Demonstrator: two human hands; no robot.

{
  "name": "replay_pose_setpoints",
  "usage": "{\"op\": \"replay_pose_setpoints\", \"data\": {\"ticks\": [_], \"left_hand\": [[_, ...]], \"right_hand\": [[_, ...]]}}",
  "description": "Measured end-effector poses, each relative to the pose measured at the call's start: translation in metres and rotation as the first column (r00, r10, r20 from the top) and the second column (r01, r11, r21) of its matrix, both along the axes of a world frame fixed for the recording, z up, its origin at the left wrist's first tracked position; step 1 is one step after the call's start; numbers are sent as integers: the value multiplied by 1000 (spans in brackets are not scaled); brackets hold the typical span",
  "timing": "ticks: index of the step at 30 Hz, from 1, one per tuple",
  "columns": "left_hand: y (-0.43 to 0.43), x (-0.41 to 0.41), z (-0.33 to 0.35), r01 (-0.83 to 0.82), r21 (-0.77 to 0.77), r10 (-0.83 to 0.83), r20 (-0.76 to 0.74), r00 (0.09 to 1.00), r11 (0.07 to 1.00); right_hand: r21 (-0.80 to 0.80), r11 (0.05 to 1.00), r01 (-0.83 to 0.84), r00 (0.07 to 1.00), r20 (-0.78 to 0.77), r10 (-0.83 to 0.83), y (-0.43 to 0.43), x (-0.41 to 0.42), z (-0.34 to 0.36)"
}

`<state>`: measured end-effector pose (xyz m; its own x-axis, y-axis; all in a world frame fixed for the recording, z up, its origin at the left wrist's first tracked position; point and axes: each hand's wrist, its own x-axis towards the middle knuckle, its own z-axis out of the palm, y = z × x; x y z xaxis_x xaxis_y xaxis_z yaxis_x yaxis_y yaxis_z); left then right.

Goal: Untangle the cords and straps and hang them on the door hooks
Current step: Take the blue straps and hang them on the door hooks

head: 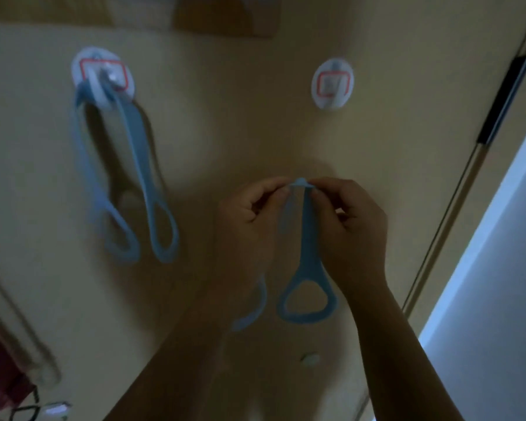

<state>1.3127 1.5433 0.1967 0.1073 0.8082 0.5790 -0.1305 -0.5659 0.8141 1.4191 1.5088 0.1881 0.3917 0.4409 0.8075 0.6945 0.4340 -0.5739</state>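
1. Left hand (249, 217) and right hand (349, 220), close together, pinch the top fold of a strap (308, 268); its loops hang below them.
2. Free hook (332, 83) sits above the right hand; the narrow pinched fold may miss it, and the strap may drop.
3. Hung strap (135, 159) lies left of both hands.

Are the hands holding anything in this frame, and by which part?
Yes. The left hand and the right hand both pinch a blue strap at its folded top, and its looped ends hang below them.
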Motion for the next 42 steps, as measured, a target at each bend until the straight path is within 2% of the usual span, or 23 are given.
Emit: {"op": "replay_pose_setpoints", "data": {"ticks": [6, 10, 14, 17, 19, 23, 27, 31, 35, 37, 39, 42], "left_hand": [[8, 37, 63, -122, 182, 111, 70, 991, 976], [13, 51, 94, -211, 326, 208, 47, 977, 922], [28, 63, 106, -267, 333, 263, 59, 963, 904], [41, 66, 99, -273, 366, 305, -33, 952, 890], [44, 66, 92, -248, 375, 294, -70, 953, 893], [41, 68, 86, -242, 355, 274, -41, 961, 903], [41, 64, 94, -228, 277, 258, -77, 963, 933], [43, 66, 101, -235, 174, 253, -85, 964, 956], [38, 73, 76, -315, 298, 343, -46, 938, 901], [35, 74, 63, -362, 392, 405, -30, 914, 846], [31, 76, 56, -395, 430, 445, -18, 895, 812], [18, 71, 45, -364, 392, 407, -29, 913, 845]], "right_hand": [[200, 979, -23, 999, -17, 27, 22, 29, 62], [249, 966, -77, 994, -50, 92, 28, 37, 86], [214, 973, -85, 996, -22, 92, 38, 48, 100], [126, 984, -126, 992, 1, 127, 49, 57, 95], [110, 984, -143, 989, -9, 145, 51, 61, 88], [116, 985, -126, 992, 2, 126, 53, 60, 82], [93, 979, -184, 977, -92, 192, 56, 60, 80], [69, 988, -141, 973, -176, 152, 57, 66, 82], [58, 980, -191, 957, -211, 199, 46, 59, 66], [81, 983, -163, 965, -194, 176, 43, 52, 55], [103, 993, -60, 992, -101, 71, 43, 46, 46], [179, 983, 43, 998, 47, -52, 37, 36, 36]]}}
